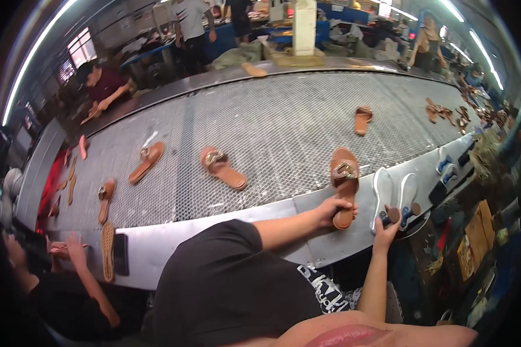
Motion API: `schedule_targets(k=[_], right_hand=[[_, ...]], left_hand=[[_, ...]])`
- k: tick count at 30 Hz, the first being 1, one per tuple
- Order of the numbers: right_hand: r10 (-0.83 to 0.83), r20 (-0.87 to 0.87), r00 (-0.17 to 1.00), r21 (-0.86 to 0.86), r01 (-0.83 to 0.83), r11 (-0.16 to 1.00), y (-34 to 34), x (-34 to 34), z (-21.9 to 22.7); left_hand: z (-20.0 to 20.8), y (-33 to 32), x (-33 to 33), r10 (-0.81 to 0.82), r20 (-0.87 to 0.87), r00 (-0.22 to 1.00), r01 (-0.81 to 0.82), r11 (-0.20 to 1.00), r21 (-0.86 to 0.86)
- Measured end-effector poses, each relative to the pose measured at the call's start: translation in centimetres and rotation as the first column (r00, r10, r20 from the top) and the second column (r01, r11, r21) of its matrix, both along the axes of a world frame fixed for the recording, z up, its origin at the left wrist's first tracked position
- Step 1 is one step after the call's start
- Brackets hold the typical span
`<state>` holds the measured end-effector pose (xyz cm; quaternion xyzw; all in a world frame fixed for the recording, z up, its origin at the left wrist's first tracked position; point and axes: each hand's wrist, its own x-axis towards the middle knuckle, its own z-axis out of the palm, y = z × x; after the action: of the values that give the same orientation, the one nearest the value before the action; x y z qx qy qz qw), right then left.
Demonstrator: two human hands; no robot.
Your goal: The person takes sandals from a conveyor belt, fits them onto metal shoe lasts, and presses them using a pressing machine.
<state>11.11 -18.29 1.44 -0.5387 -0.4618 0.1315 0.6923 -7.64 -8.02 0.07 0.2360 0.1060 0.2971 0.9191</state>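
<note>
My left hand grips the heel end of a brown sandal with a gold metal ornament. The sandal lies across the near edge of the mesh conveyor belt and its metal rim. Just to the right, my right hand is closed on a small dark tool with a round brown end. It hovers over the lower ends of two pale translucent soles lying on the rim.
Several more brown sandals are spread along the belt. At the lower left a co-worker's hands work beside a sole and a dark flat device. Other people stand beyond the belt. Boxes and clutter fill the right.
</note>
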Motion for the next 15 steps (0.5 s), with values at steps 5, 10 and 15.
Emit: schedule_targets(k=[5,10,15], right_hand=[[0.061,-0.09,0.994,-0.095,-0.07,0.993,1.0,1.8,-2.5],[0.037,-0.088,0.995,-0.116,-0.047,0.992,-2.2,-1.8,-1.9],[0.087,-0.114,0.99,-0.093,-0.098,0.991,-4.6,-3.4,-1.8]], left_hand=[[-0.1,0.1,-0.7,0.036,-0.028,0.999,-0.038,0.997,-0.06],[0.4,0.0,-1.3,0.07,-0.047,0.996,-0.074,0.993,-0.091],[0.7,-0.5,-1.5,0.078,-0.037,0.996,-0.08,0.994,-0.071]])
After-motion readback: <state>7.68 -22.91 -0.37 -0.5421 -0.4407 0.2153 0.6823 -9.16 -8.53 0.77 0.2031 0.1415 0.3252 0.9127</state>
